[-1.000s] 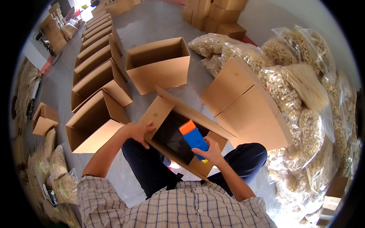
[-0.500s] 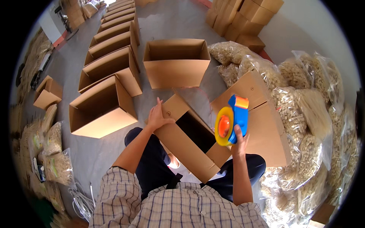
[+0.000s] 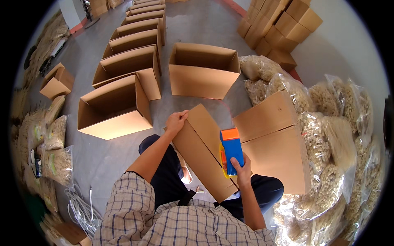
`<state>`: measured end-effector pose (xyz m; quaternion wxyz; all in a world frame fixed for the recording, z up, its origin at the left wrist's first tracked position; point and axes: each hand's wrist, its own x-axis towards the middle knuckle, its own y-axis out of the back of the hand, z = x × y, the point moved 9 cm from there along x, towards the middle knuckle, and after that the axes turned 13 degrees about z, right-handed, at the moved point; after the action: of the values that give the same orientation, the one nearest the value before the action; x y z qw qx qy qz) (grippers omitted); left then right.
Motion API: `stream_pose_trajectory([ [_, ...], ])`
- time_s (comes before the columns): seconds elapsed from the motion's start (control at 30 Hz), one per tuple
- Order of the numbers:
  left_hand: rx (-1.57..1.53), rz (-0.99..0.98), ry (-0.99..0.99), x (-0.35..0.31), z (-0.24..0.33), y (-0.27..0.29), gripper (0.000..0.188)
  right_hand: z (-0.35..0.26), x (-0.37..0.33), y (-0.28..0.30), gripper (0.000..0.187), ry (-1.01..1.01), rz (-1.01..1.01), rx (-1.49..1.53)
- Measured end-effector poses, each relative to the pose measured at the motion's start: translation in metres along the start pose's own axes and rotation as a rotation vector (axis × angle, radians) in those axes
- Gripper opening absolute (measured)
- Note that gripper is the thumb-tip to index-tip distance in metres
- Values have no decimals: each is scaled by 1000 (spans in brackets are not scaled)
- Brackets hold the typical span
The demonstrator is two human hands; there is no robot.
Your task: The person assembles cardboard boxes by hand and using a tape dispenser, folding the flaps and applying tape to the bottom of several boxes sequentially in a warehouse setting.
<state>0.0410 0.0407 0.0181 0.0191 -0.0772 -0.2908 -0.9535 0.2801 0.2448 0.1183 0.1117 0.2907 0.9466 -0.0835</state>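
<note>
A brown cardboard box (image 3: pixel 196 148) lies slantwise between my knees, its two long flaps meeting along a seam. My left hand (image 3: pixel 177 122) is closed round its far left end, fingers over the edge. In my right hand (image 3: pixel 241 167) is a blue tape dispenser (image 3: pixel 232 151) with an orange front and a yellow side, gripped by its blue body. The dispenser is over the near right part of the box; I cannot tell whether it touches the seam. Flattened cardboard cartons (image 3: pixel 273 160) lie right beside it.
Ahead stands an open box (image 3: pixel 204 80); a row of open boxes (image 3: pixel 115 108) runs away at the left. Clear bags of pale pieces (image 3: pixel 324 143) are heaped at the right. More bags (image 3: pixel 57 166) and a white cable coil (image 3: pixel 82 211) lie left. Boxes (image 3: pixel 283 35) are stacked at the back.
The box's opening is now covered by its flaps. My right hand has brought the tape dispenser down and left, turning it. My left hand has closed round the box's far end.
</note>
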Motion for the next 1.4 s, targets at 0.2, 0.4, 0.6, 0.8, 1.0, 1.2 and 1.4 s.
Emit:
stream_pose_trajectory([
  [0.2,-9,-77,47,1,2,-4,26,-56,18,-63,38,98,-239,-10],
  [0.4,22,-48,-242,2,22,2,22,-28,54,-94,35,85,-255,-26],
  [0.6,-91,37,-219,-2,19,4,19,10,53,-83,32,60,-309,-165],
  [0.8,-305,5,106,-1,25,18,16,22,46,-58,33,71,-277,-126],
  [1.0,-957,-725,1009,-68,52,-19,17,21,45,-67,36,7,-308,-141],
  [1.2,-665,-559,504,-20,30,-32,16,7,47,-69,37,170,-285,-247],
  [1.4,-171,-107,135,95,-61,-2,10,7,23,-47,35,-52,-301,-409],
])
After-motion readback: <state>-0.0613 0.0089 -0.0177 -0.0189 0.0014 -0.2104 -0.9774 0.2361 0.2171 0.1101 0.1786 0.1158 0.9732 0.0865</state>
